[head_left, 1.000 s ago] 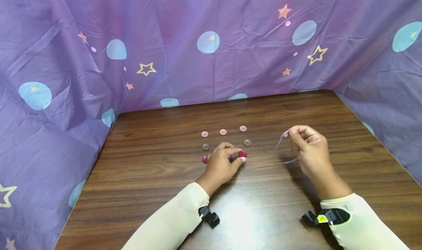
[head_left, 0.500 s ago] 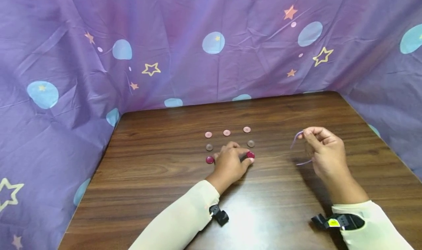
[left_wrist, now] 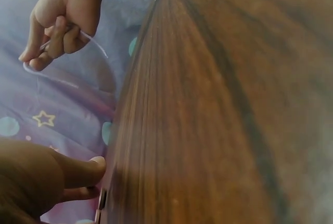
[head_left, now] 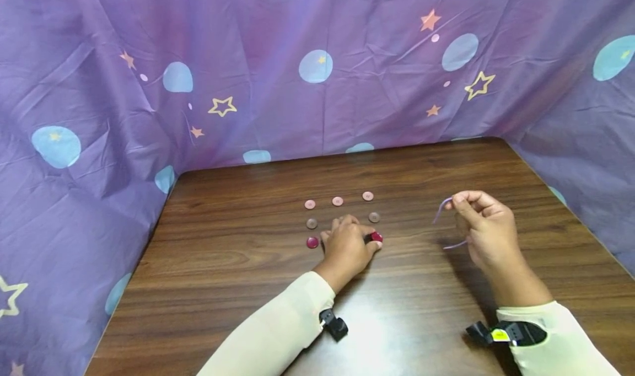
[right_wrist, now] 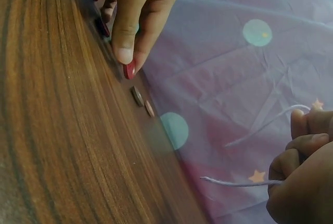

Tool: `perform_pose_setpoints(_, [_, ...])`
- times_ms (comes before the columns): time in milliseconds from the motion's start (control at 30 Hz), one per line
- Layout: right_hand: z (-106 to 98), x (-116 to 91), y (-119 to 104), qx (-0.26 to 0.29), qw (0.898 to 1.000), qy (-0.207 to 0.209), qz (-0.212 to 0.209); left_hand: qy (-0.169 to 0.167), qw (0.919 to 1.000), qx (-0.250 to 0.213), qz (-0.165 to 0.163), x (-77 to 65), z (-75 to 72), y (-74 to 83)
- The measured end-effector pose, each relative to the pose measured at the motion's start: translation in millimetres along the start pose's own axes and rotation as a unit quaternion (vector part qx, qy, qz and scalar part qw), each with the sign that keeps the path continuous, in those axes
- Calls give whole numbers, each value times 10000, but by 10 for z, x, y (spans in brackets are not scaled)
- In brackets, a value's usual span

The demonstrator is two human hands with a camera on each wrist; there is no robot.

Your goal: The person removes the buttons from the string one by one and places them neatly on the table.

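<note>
My left hand (head_left: 346, 249) pinches a dark red button (head_left: 376, 237) between thumb and finger. In the right wrist view that red button (right_wrist: 129, 70) stands on edge, close to the tabletop; whether it touches is unclear. Another dark red button (head_left: 312, 242) lies left of the hand, and a third red button (right_wrist: 102, 27) is seen below it from the side. To the right, my right hand (head_left: 488, 232) holds a thin purple cord (head_left: 440, 209) between thumb and fingertips, raised above the table. Both ends of the cord (right_wrist: 239, 183) hang out free.
Three pink buttons (head_left: 337, 201) form a row behind the left hand. Between that row and the hand lie a brownish button (head_left: 311, 223) and another brownish button (head_left: 374, 217). A purple patterned cloth (head_left: 317, 111) hangs round the wooden table (head_left: 223, 288).
My left hand has shifted to the right with its red button, uncovering the leftmost red one. Holding the cord, the right hand has moved slightly rightward. The head view has shifted slightly.
</note>
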State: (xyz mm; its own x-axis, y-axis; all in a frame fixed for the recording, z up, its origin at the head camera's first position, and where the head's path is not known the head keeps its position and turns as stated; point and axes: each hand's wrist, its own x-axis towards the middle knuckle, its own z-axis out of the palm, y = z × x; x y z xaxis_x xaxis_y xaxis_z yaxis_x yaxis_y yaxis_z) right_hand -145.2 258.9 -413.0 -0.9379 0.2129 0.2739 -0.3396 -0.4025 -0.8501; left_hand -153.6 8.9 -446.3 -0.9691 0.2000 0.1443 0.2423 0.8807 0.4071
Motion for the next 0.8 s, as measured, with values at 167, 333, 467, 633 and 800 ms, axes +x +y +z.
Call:
perform_pose_setpoints(167, [9, -10, -6, -56, 10000, -2, -2, -86, 9997, 232, -52, 19, 21, 34])
perform_pose_setpoints(333, [13, -9, -6, -129, 9999, 35, -29, -168, 9992, 336, -125, 38, 25, 60])
perform_pose_setpoints(467, [15, -16, -3, -125, 9999, 24, 9, -258, 9988, 384, -174, 55, 23, 72])
perform_pose_setpoints(633, [19, -19, -6, -87, 10000, 0, 24, -357, 9978, 506, -217, 71, 22, 82])
perform_pose_setpoints(800, [18, -13, -15, -17, 10000, -31, 12, -442, 9973, 523, -251, 79, 10, 95])
